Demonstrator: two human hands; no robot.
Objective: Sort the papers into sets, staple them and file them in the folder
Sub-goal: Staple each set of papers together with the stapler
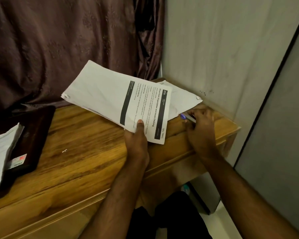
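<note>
At the far left a dark, glossy folder [27, 135] lies open on the counter [79, 159], with a stack of white sheets [0, 156] resting on its near side; a tiny bent staple [64, 150] lies loose on the wood grain further right. The counter is smooth varnished timber, streaky brown. Near the middle the left hand [136, 137] pinches a set of papers [117, 104] by its near edge, thumb on top and fingers underneath, and holds it tilted above the counter; the top sheet is thin, matt, printed with black bars. Behind it more loose papers [183, 99] lie flat by the wall, one corner curled. At the right the right hand [200, 125] curls round what looks like a small stapler [188, 117] with a blue tip, low on the counter. The step seems to be stapling: it helps to square the sheets' edges first, bring one corner fully into the stapler's mouth and press firmly once
</note>
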